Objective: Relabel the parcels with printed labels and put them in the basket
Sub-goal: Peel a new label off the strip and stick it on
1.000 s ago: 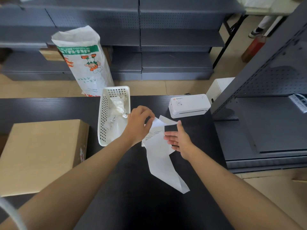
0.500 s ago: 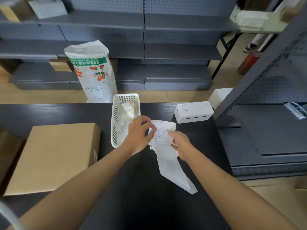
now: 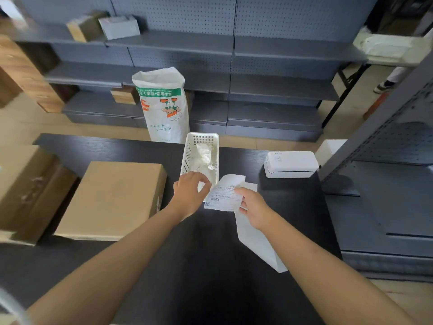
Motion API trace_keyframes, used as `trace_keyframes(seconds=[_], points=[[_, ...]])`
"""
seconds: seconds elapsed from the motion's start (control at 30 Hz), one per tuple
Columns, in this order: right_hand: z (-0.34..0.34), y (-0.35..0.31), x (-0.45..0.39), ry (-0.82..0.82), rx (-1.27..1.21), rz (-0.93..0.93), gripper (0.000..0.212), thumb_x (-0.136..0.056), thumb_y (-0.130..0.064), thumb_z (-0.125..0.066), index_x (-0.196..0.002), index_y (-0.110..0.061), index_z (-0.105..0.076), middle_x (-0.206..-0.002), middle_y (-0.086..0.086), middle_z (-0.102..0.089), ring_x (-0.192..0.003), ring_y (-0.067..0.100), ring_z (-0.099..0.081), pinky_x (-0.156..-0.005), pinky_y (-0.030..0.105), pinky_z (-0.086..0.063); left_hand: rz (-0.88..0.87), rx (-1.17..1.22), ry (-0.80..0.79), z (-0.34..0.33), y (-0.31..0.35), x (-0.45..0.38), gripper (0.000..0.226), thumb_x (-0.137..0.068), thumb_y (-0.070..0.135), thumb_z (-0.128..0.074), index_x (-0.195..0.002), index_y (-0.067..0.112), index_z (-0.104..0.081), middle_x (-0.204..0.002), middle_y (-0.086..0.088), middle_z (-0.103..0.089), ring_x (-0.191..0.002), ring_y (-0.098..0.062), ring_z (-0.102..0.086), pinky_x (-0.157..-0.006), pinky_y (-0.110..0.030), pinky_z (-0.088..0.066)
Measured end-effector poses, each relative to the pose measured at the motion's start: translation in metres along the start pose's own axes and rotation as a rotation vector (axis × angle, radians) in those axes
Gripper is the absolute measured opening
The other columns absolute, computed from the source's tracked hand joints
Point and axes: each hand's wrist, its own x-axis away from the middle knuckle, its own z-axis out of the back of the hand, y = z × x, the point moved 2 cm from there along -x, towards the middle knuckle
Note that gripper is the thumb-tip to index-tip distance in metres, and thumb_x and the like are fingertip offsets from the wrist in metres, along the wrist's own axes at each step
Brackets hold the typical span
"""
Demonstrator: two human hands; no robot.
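Note:
My right hand (image 3: 254,207) pinches a printed label (image 3: 222,198), barcode side up, just above the black table (image 3: 199,266). A flat white parcel (image 3: 256,242) lies on the table under that hand and runs toward me. My left hand (image 3: 189,193) is over the near end of the white basket (image 3: 187,156), fingers curled on a small white piece of label backing (image 3: 201,186). It sits just left of the label. Crumpled white paper (image 3: 203,156) lies in the basket.
A white label printer (image 3: 290,164) stands at the back right of the table. A large cardboard box (image 3: 112,198) and a second box (image 3: 25,188) take up the left side. A printed white sack (image 3: 164,106) stands behind the basket, with grey shelving behind and to the right.
Both hands held the label half a second ago. Now my left hand has come off it toward the basket with a white piece, and my right hand alone holds the label.

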Motion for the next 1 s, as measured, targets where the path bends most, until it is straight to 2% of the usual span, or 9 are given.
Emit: trace_keyframes(seconds=[0.07, 0.13, 0.27, 0.37, 0.53, 0.6, 0.7, 0.9, 1.0], points=[[-0.010, 0.001, 0.001, 0.002, -0.002, -0.004, 0.019, -0.095, -0.021, -0.054, -0.112, -0.014, -0.059, -0.110, 0.005, -0.062, -0.099, 0.017, -0.057, -0.070, 0.024, -0.044, 0.007, -0.010, -0.003, 0.004, -0.006, 0.007, 0.011, -0.098, 0.038, -0.044, -0.098, 0.031, -0.052, -0.129, 0.007, -0.052, -0.123, -0.017, -0.038, -0.108, -0.043, -0.021], [-0.021, 0.003, 0.002, 0.014, 0.001, -0.009, 0.022, -0.096, -0.021, -0.054, -0.116, -0.012, -0.057, -0.113, 0.006, -0.061, -0.104, 0.018, -0.057, -0.080, 0.025, -0.044, 0.008, -0.030, -0.002, 0.010, -0.015, 0.011, 0.017, -0.099, 0.040, -0.041, -0.101, 0.030, -0.055, -0.128, 0.006, -0.053, -0.122, -0.018, -0.040, -0.107, -0.042, -0.022], [-0.044, 0.005, 0.004, 0.046, -0.010, -0.005, 0.018, -0.097, -0.019, -0.053, -0.113, -0.012, -0.055, -0.108, 0.005, -0.061, -0.089, 0.014, -0.058, -0.089, 0.029, -0.043, -0.006, -0.010, -0.001, 0.027, -0.037, 0.011, 0.036, -0.099, 0.045, -0.038, -0.111, 0.024, -0.063, -0.120, 0.006, -0.060, -0.117, -0.019, -0.048, -0.104, -0.042, -0.029], [-0.070, 0.007, 0.002, 0.060, -0.003, -0.007, 0.024, -0.096, -0.021, -0.055, -0.118, -0.011, -0.052, -0.117, 0.008, -0.060, -0.106, 0.021, -0.058, -0.096, 0.032, -0.043, -0.024, -0.012, -0.044, 0.042, -0.061, 0.010, 0.034, -0.096, 0.051, -0.041, -0.111, 0.029, -0.062, -0.118, 0.015, -0.061, -0.115, -0.009, -0.049, -0.101, -0.034, -0.022], [-0.137, 0.012, 0.001, 0.100, -0.032, -0.001, 0.035, -0.092, -0.023, -0.061, -0.124, -0.016, -0.047, -0.121, 0.007, -0.057, -0.110, 0.021, -0.056, -0.086, 0.031, -0.046, -0.035, 0.028, -0.061, 0.083, -0.111, 0.004, 0.023, -0.096, 0.044, -0.048, -0.108, 0.027, -0.059, -0.104, 0.016, -0.063, -0.105, -0.008, -0.048, -0.094, -0.029, -0.019], [-0.170, 0.018, 0.001, 0.105, -0.043, 0.003, 0.027, -0.093, -0.021, -0.059, -0.117, -0.015, -0.051, -0.117, 0.006, -0.060, -0.105, 0.019, -0.058, -0.085, 0.031, -0.047, -0.034, 0.034, -0.077, 0.107, -0.139, 0.000, 0.017, -0.096, 0.040, -0.049, -0.104, 0.029, -0.058, -0.104, 0.016, -0.062, -0.106, -0.010, -0.050, -0.096, -0.028, -0.021], [-0.222, 0.027, -0.001, 0.075, -0.048, -0.005, 0.010, -0.094, -0.019, -0.056, -0.103, -0.015, -0.058, -0.108, 0.005, -0.066, -0.096, 0.016, -0.061, -0.084, 0.029, -0.046, -0.012, 0.060, -0.097, 0.142, -0.180, -0.001, 0.007, -0.096, 0.032, -0.050, -0.094, 0.030, -0.057, -0.094, 0.017, -0.060, -0.101, -0.012, -0.057, -0.101, -0.034, -0.033], [-0.300, 0.044, -0.003, 0.016, 0.018, -0.026, 0.005, -0.095, -0.021, -0.055, -0.097, -0.019, -0.059, -0.098, -0.001, -0.067, -0.092, 0.011, -0.062, -0.075, 0.025, -0.047, 0.110, 0.140, -0.128, 0.184, -0.243, 0.003, 0.012, -0.096, 0.024, -0.047, -0.091, 0.024, -0.058, -0.098, 0.007, -0.064, -0.102, -0.018, -0.057, -0.094, -0.036, -0.044], [-0.314, 0.046, -0.010, 0.002, 0.059, 0.004, 0.008, -0.095, -0.020, -0.052, -0.094, -0.021, -0.060, -0.099, -0.002, -0.066, -0.091, 0.010, -0.061, -0.075, 0.024, -0.047, 0.176, 0.172, -0.134, 0.190, -0.258, 0.000, 0.016, -0.096, 0.024, -0.043, -0.088, 0.026, -0.056, -0.094, 0.013, -0.062, -0.099, -0.015, -0.056, -0.099, -0.043, -0.041]])
